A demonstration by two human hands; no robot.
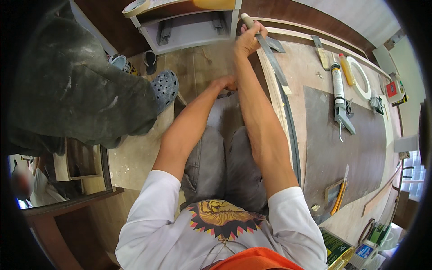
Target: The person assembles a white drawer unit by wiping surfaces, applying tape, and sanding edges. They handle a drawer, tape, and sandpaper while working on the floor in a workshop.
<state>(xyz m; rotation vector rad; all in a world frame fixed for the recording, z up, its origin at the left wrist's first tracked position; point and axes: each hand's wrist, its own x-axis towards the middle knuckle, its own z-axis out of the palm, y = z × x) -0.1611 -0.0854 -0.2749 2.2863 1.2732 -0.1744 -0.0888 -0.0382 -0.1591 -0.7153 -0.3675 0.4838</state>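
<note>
My right hand [250,41], closed, grips a long flat file [272,59] near its pale handle [246,19]. The file's grey blade slants toward me along the pale wooden edge strips [270,74] of the workbench. Lower and to the left, my left hand [225,83] is curled by a dark edge above my knees; my right forearm covers part of its fingers, and what it holds cannot be made out. A wide scraper blade [275,45] lies just right of my right hand.
On the bench lie a putty knife [320,51], a caulking gun [338,94], a white ring [360,78], a dark sheet [351,139] and an orange cutter [339,196]. At left stands another person's leg [81,90] with a grey clog [164,91]. A drawer cabinet [193,33] is ahead.
</note>
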